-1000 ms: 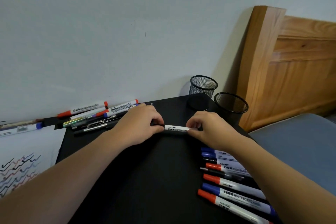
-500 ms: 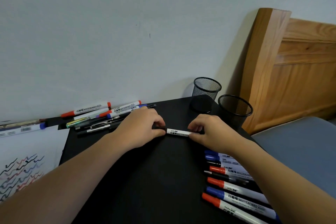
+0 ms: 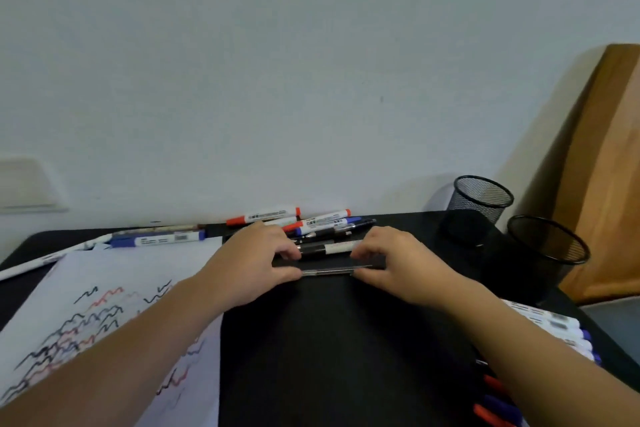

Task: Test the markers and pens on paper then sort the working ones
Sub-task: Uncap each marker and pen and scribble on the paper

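Both hands sit mid-counter, apart, sharing one black-capped marker [image 3: 329, 248]: left hand [image 3: 254, 262] pinches the black cap end with curled fingers, right hand [image 3: 398, 262] pinches the white barrel end, marker level and just above the black counter [image 3: 329, 340]. Thin clear pen [image 3: 329, 271] lies just in front of it between the two thumbs; contact with the thumbs unclear. Two black mesh cups, far cup [image 3: 479, 199] and near cup [image 3: 549, 248], stand at right rear by the wood bed frame [image 3: 602, 166]; no contents visible, insides dark. Loose pile of markers and pens [image 3: 304, 222] against the wall behind the hands. Row of markers [image 3: 554, 326] at right, partly hidden by the right forearm. Paper [image 3: 114, 305] with black, red and blue squiggles at left, blue-capped marker [image 3: 159, 239] along its far edge.
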